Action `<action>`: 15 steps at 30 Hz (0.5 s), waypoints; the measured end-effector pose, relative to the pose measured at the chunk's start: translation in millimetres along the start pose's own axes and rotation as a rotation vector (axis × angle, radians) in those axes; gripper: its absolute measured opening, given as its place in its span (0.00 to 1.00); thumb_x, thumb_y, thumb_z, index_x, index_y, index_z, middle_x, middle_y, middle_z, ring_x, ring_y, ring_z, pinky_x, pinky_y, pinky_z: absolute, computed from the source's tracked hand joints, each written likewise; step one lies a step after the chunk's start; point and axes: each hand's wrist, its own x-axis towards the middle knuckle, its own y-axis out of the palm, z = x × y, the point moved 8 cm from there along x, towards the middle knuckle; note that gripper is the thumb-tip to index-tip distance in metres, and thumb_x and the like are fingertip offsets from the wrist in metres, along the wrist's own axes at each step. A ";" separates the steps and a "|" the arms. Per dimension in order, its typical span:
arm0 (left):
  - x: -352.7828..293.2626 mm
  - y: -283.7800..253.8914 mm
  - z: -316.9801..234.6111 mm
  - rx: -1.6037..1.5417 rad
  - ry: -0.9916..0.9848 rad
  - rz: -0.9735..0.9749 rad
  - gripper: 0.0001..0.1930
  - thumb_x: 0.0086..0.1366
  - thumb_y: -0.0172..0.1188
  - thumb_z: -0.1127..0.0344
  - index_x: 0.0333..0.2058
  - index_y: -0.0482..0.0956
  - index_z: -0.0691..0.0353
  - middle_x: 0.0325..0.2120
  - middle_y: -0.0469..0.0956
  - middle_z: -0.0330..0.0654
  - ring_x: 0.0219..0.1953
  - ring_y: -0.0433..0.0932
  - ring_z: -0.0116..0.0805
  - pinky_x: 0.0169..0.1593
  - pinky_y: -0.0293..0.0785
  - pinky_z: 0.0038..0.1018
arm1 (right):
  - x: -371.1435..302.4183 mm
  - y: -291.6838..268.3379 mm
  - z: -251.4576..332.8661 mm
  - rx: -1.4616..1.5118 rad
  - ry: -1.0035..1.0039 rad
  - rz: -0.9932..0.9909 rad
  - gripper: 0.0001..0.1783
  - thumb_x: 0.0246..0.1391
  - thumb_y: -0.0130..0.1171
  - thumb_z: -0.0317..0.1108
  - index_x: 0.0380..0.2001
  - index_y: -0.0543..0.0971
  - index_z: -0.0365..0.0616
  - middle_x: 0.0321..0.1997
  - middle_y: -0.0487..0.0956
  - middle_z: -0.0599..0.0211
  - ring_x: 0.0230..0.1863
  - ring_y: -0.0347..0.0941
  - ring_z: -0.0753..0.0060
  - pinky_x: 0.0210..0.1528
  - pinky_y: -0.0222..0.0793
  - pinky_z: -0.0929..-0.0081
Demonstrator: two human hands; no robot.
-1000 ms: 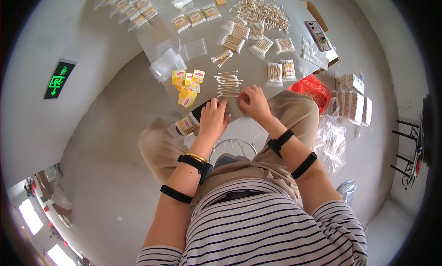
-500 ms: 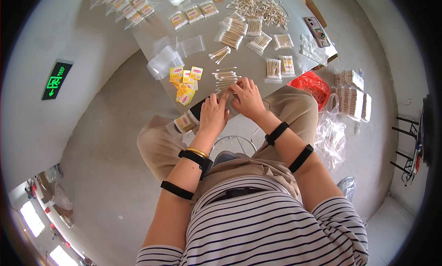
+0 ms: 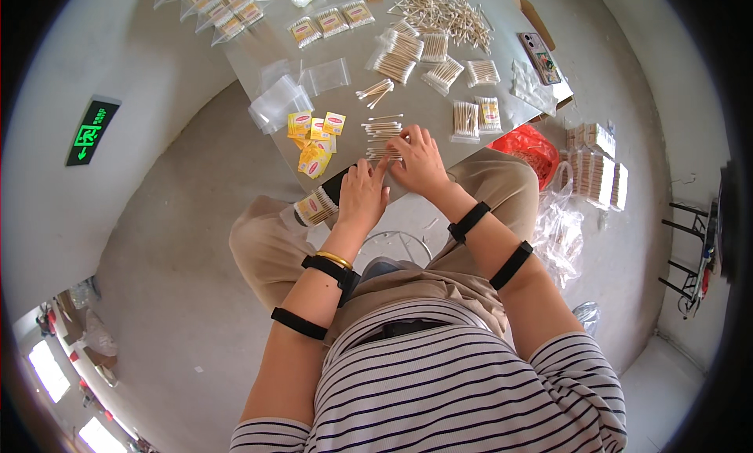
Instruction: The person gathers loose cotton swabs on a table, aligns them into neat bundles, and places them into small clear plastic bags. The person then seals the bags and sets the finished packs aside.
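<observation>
Both hands shifted forward since earlier frame, now meeting at small pile of wooden-stemmed cotton swabs (image 3: 382,139) on grey table (image 3: 423,100). Right hand (image 3: 420,161) fingers spread over pile; left hand (image 3: 362,194) just behind, fingertips touching. Swabs' long axis runs left-right.

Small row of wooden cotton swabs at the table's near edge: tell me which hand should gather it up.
Probably the right hand: its fingers already rest on the row of wooden cotton swabs. The left hand lies nearer the grey table's edge, below the row.
</observation>
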 end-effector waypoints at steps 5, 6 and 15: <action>0.8 1.3 0.7 0.010 -0.006 0.007 0.39 0.60 0.70 0.64 0.70 0.64 0.51 0.44 0.71 0.48 0.46 0.74 0.48 0.50 0.73 0.42 | 10.4 -7.1 -1.8 -0.008 0.020 -0.027 0.18 0.47 0.65 0.32 0.45 0.82 0.52 0.52 0.72 0.61 0.55 0.69 0.52 0.57 0.68 0.56; 1.0 1.2 0.8 0.010 -0.008 0.009 0.39 0.60 0.69 0.64 0.70 0.64 0.51 0.44 0.71 0.48 0.46 0.74 0.48 0.50 0.73 0.42 | 12.1 -8.2 -1.6 -0.015 0.014 -0.036 0.18 0.47 0.66 0.32 0.45 0.82 0.52 0.51 0.72 0.61 0.55 0.69 0.52 0.57 0.68 0.56; 1.4 1.7 1.2 0.015 -0.005 0.005 0.39 0.60 0.69 0.63 0.70 0.64 0.51 0.45 0.72 0.48 0.46 0.75 0.49 0.50 0.74 0.42 | 13.6 -4.2 -4.6 -0.012 0.010 -0.002 0.16 0.47 0.66 0.32 0.42 0.83 0.51 0.50 0.72 0.62 0.56 0.69 0.53 0.58 0.68 0.57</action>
